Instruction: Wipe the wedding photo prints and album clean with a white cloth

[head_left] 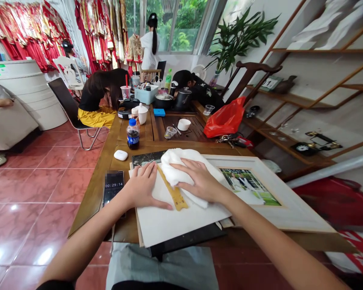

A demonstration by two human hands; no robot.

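My left hand (143, 188) lies flat with fingers spread on a white sheet (163, 225), the thumb near a flat yellow-brown strip (177, 197) with a notched lower end. A bunched white cloth (174, 167) sits to the right of my left hand and covers part of the strip. My right hand (201, 179) grips this cloth from above, its fingers over the folds, and presses it onto the sheet. Beneath the sheet is a dark board (193, 239). What the cloth hides underneath cannot be seen.
A phone with a timer (112, 189), a white earbud case (120, 155) and a blue-capped bottle (133, 135) stand left. Right is a framed photo (251, 186); behind it a red plastic bag (225, 119). People sit at the table's far end, one resting on it (199, 90).
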